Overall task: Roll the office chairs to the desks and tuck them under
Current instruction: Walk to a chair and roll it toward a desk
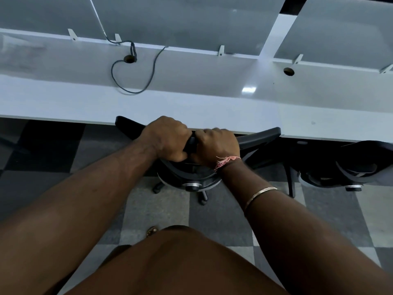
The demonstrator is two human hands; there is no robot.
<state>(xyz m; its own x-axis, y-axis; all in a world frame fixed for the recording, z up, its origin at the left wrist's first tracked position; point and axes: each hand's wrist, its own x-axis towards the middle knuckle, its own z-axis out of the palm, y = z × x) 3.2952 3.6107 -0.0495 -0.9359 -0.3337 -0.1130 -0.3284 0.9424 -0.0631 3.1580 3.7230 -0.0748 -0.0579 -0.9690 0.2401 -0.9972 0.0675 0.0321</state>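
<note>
A black office chair [258,136] stands against the front edge of the long white desk [191,103], its seat hidden under the desktop. Both my hands grip the top of its backrest side by side: my left hand [168,139] on the left, my right hand [217,145] on the right, fingers curled over the rim. The chair's base and castors [192,188] show on the floor below my wrists.
A second black chair [361,162] sits tucked at the desk on the right. A black cable [136,69] loops over the desktop from a grommet hole. Grey partition panels [191,20] rise behind the desk. Checkered carpet tiles [153,209] cover the floor.
</note>
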